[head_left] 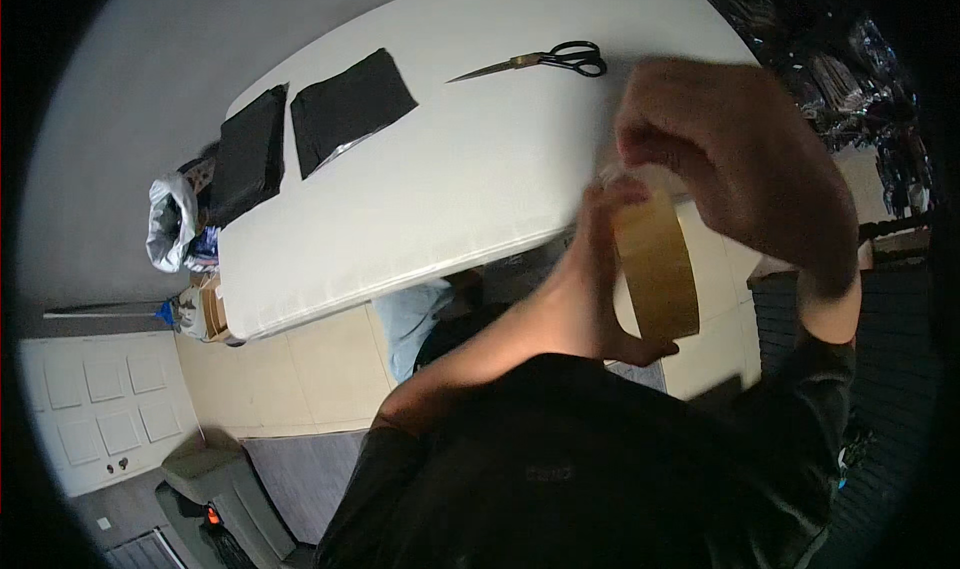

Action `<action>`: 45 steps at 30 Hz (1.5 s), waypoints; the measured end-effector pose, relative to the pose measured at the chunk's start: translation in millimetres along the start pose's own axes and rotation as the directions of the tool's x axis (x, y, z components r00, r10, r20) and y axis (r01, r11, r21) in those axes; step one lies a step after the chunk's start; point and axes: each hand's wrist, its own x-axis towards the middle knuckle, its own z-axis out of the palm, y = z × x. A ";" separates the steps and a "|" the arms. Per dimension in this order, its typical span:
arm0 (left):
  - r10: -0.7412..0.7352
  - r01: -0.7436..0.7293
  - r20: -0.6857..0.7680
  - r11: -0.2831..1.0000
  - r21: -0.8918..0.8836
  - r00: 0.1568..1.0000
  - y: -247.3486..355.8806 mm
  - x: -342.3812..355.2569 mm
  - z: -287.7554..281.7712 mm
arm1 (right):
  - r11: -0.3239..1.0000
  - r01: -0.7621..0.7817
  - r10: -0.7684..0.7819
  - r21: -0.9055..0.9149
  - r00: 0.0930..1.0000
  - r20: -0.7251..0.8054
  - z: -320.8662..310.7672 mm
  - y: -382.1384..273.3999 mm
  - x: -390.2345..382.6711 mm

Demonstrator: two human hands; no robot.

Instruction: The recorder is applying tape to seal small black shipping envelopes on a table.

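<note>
My left hand (588,304) grips a wide roll of yellowish-brown tape (656,269) on its side over the table's near edge, thumb and fingers at opposite ends of its width. My right hand (730,149) is curled just above the roll, fingertips pinched by a small translucent bit at its top; exactly what they hold is unclear. On the white table (420,199) black scissors (525,62) lie beyond my hands, with a black sheet (350,109) with a silvery edge and a thicker black stack (248,154) at the left.
A silvery bag (170,219) and a cardboard box (213,299) stand off the table's left end. Dark glossy material (835,74) fills the upper right. A white panelled door (100,399) and a grey seat (235,494) are at lower left. Dark slatted furniture (805,329) is at my right.
</note>
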 end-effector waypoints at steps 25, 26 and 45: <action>-0.474 0.655 0.597 0.746 -0.118 0.647 -76.0 -71.4 171.9 | 0.718 -0.683 0.684 0.132 0.728 0.044 84.8 34.6 -273.9; -0.523 0.672 0.596 0.739 -0.039 0.610 -74.1 -70.1 172.3 | 0.721 -0.680 0.681 0.137 0.731 0.040 89.1 36.6 -274.9; -0.750 0.754 0.220 0.503 -0.422 0.624 -44.9 -63.7 172.4 | 0.924 -0.229 0.226 0.305 0.973 0.046 103.1 89.4 -181.6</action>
